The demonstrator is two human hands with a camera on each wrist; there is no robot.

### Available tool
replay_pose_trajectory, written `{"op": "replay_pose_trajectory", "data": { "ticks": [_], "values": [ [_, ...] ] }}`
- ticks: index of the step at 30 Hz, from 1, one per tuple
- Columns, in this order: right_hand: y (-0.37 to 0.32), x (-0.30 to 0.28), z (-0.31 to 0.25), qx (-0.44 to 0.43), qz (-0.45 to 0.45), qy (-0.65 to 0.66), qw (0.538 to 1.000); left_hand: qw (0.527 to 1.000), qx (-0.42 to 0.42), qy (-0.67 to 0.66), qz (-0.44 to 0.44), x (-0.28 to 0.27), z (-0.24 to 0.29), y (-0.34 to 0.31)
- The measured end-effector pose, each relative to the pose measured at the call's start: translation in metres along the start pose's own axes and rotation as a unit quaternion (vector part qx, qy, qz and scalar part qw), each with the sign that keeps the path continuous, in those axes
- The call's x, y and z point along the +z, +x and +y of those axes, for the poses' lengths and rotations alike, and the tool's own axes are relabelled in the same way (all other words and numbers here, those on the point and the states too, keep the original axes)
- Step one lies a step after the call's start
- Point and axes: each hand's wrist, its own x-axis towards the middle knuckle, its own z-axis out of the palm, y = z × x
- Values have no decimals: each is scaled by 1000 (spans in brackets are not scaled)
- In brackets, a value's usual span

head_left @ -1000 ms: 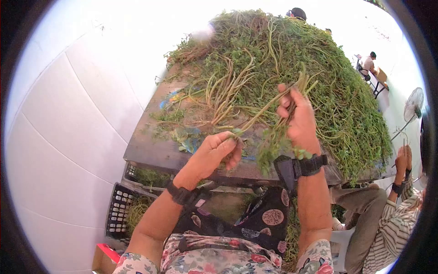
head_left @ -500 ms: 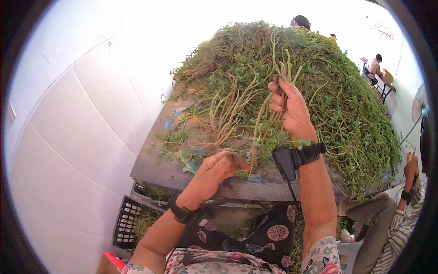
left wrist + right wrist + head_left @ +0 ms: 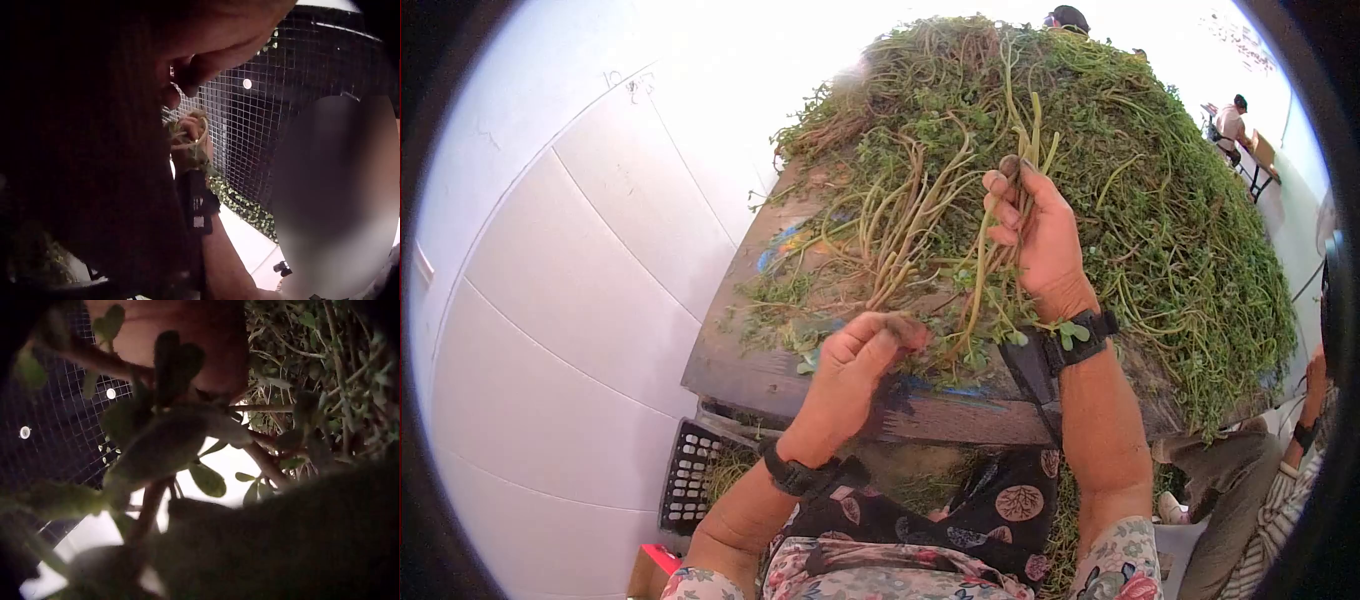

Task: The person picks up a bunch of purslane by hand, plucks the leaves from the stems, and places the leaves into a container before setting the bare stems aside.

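My right hand grips a small bunch of purslane stems, raised over the table. Cut-looking ends stick up past the fingertips, while leafy stems hang below the palm. In the right wrist view, rounded purslane leaves dangle close to the wrist. My left hand is lower and to the left, near the table's front edge, its fingers loosely bent and smudged dark at the tips. No stem shows between them. The left wrist view has the left fingers dark at the top, the right hand beyond.
A big heap of purslane covers most of the wooden table. Another bundle of stems lies left of the right hand. Below the left edge stands a black crate with greens. Another person's arm is at the right.
A second ago the left hand pinched a long stem stretched from the right hand. That stem now hangs from the right hand, and the left fingers are apart from it.
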Motion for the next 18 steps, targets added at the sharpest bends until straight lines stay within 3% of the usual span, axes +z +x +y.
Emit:
{"op": "replay_pose_trajectory", "data": {
  "ticks": [1, 4, 7, 10, 16, 18],
  "values": [
    [-1, 0, 1, 3, -6, 1, 1000, 1000, 11, 5, 21, -2, 2, 1],
    [-4, 8, 3, 17, -18, -3, 1000, 999, 13, -9, -40, -14, 23, 2],
    [-6, 15, 10, 32, -17, -9, 999, 999, 7, 53, 7, -5, 33, 6],
    [-8, 19, 14, 35, -52, -13, 998, 997, 17, 81, -1, 12, 33, 17],
    [-13, 23, 14, 37, -52, -21, 998, 992, -3, 73, -100, 4, 20, 25],
    [-14, 26, 14, 33, -50, -36, 998, 994, -14, 50, -91, 4, 18, 24]
  ]
}}
